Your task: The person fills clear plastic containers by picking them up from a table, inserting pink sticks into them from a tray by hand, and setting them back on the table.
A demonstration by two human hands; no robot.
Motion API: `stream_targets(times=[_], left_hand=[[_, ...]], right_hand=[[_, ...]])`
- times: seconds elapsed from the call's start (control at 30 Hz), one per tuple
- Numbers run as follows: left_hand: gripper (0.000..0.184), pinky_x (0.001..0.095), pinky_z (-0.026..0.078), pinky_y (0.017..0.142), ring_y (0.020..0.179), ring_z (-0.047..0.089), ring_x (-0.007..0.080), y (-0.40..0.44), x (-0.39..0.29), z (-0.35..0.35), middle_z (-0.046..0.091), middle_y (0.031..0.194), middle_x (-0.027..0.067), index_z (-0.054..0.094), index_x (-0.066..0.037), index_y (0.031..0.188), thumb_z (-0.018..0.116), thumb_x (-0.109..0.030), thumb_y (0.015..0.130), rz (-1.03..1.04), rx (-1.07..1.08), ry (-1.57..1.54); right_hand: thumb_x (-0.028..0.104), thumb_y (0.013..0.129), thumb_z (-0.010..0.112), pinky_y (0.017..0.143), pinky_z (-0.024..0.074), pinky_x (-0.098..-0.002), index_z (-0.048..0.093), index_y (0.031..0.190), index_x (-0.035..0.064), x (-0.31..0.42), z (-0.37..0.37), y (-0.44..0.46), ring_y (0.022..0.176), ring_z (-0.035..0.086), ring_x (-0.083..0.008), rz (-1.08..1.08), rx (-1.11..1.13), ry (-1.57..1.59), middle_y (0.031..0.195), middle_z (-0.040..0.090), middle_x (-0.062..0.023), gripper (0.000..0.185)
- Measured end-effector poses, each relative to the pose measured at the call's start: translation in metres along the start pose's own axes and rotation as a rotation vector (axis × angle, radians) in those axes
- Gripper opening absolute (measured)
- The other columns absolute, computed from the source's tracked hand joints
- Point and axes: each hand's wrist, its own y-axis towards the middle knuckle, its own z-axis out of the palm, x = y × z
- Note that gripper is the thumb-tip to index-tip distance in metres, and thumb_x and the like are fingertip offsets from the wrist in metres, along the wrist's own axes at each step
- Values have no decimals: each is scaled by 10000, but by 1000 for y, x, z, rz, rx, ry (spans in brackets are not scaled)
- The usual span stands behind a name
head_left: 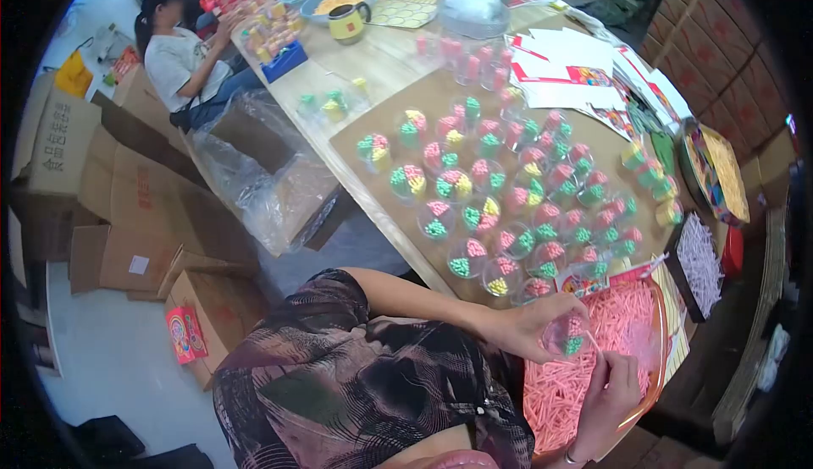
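Note:
My left hand [535,327] is closed around a small clear plastic cup [556,339], which holds bundled pink and green sticks. Beside it, my right hand [616,383] pinches a thin pink stick [592,342] at the cup's edge. Under both hands lies a heap of loose pink sticks [555,401] in a tray [659,388] with a reddish rim. Many similar clear cups [436,219], filled with pink, green and yellow bundles, stand on a brown sheet just beyond my hands.
Another person [182,58] sits at the table's far left. White and red printed sheets [563,75], a box of pale sticks [699,257] and a yellow mug [347,23] are on the table [381,71]. Cardboard boxes [152,206] stand on the left floor; stacked cartons [720,37] line the right.

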Motion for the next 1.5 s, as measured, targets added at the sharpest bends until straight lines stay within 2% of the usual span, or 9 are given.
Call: stream_targets(times=[0.27, 0.43, 0.47, 0.63, 0.9, 1.0, 1.13, 1.33, 1.5], left_hand=[[606, 355, 416, 890, 981, 512, 246, -3, -10, -35, 535, 1142, 92, 495, -62, 1234, 751, -70, 684, 166, -34, 136], [658, 380, 414, 892, 1016, 497, 255, 16, -18, -93, 522, 1121, 77, 494, -88, 1243, 764, -155, 647, 264, -260, 357], [682, 362, 423, 894, 1041, 499, 231, 15, -26, -121, 503, 1157, 64, 492, -108, 1240, 783, -193, 628, 63, -242, 418], [666, 296, 487, 751, 800, 572, 187, 54, -55, -276, 588, 942, 86, 523, -27, 1153, 846, -207, 599, -195, -898, 596], [518, 339, 524, 632, 722, 596, 251, 28, 65, -440, 589, 824, 139, 536, 18, 937, 798, -202, 548, -749, -724, 849], [787, 338, 546, 758, 851, 638, 301, 23, 35, -426, 638, 982, 213, 521, 125, 1193, 809, -227, 551, -698, -699, 896], [668, 380, 425, 986, 1111, 529, 324, -37, -2, -435, 574, 1215, 178, 583, -4, 1208, 797, -273, 635, -319, -969, 1299], [688, 585, 370, 956, 1304, 376, 395, -132, -9, -468, 525, 1284, 166, 508, -66, 1294, 689, -387, 713, -1001, -752, 1850], [451, 484, 477, 775, 931, 585, 378, -163, 10, -512, 620, 1020, 175, 632, -57, 1053, 670, -361, 722, -713, -596, 1975]], right_hand=[[-16, 841, 613, 628, 430, -317, 630, 961, 29, 44, 23, 32, 681, 506, -202, -58, 154, -200, 887, 584, -74, 129], [5, 865, 596, 665, 442, -315, 639, 1023, 27, 52, 45, 49, 732, 525, -204, -156, -289, 177, 937, 594, -85, 166], [4, 866, 599, 668, 442, -310, 639, 1028, 25, 47, 42, 49, 747, 522, -203, -132, -279, 155, 937, 588, -88, 168], [-1, 873, 604, 681, 443, -298, 639, 1036, 12, 12, 28, 34, 793, 516, -203, 19, -239, 97, 939, 571, -96, 167], [20, 913, 554, 700, 437, -301, 638, 990, -4, -12, 36, 12, 766, 536, -214, 206, -140, 137, 898, 595, -91, 117], [28, 919, 548, 694, 428, -291, 634, 980, -6, -25, 32, 1, 763, 533, -210, 203, -144, 97, 889, 592, -90, 111], [40, 927, 539, 685, 417, -280, 629, 966, -7, -50, 30, -11, 757, 524, -203, 208, -138, 66, 875, 584, -87, 109], [50, 934, 522, 683, 400, -276, 617, 943, -8, -69, 33, -31, 743, 488, -186, 370, -106, 94, 839, 552, -73, 112], [27, 899, 544, 704, 413, -263, 624, 939, -12, -59, 24, -42, 751, 490, -165, 399, -123, 153, 848, 556, -58, 98]])
